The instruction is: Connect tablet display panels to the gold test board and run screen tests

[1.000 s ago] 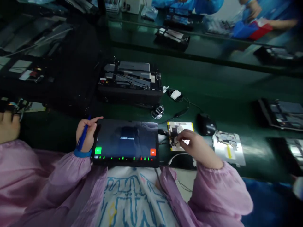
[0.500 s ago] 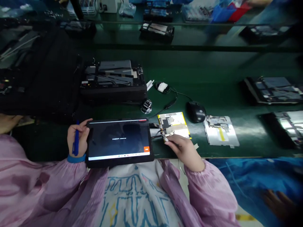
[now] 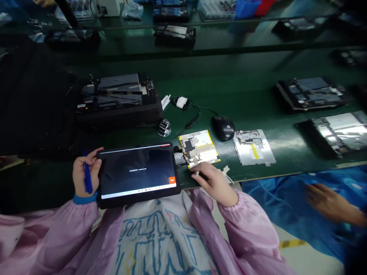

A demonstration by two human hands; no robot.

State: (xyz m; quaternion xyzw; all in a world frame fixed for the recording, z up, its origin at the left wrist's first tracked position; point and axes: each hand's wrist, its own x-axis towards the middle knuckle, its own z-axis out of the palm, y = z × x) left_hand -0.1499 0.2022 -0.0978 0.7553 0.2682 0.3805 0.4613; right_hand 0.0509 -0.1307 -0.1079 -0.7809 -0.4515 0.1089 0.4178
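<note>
My left hand (image 3: 86,173) grips the left edge of a black tablet (image 3: 137,172), thumb at the front. A blue pen (image 3: 87,175) is tucked between its fingers. The tablet's screen is lit, dark with one line of white text and an orange button at the lower right. Short cables run from its right side to a yellow-edged battery pack with a circuit board (image 3: 200,147), which lies flat on the bench. Just below this pack, my right hand (image 3: 213,181) pinches a small pale thing too small to name. A white cable (image 3: 226,175) shows behind that hand.
A black mouse (image 3: 223,128), a coiled cable (image 3: 182,103) and a silver metal plate (image 3: 254,147) lie beyond my right hand. Opened devices on black foam (image 3: 117,99) stand at the left and right. At right, a co-worker's hand (image 3: 329,202) hangs over blue clothing.
The view has shifted, so bench items sit farther left. My right fingers have drawn back slightly from the circuit board's cable end. The co-worker's hand at right shows more. My left hand keeps its grip.
</note>
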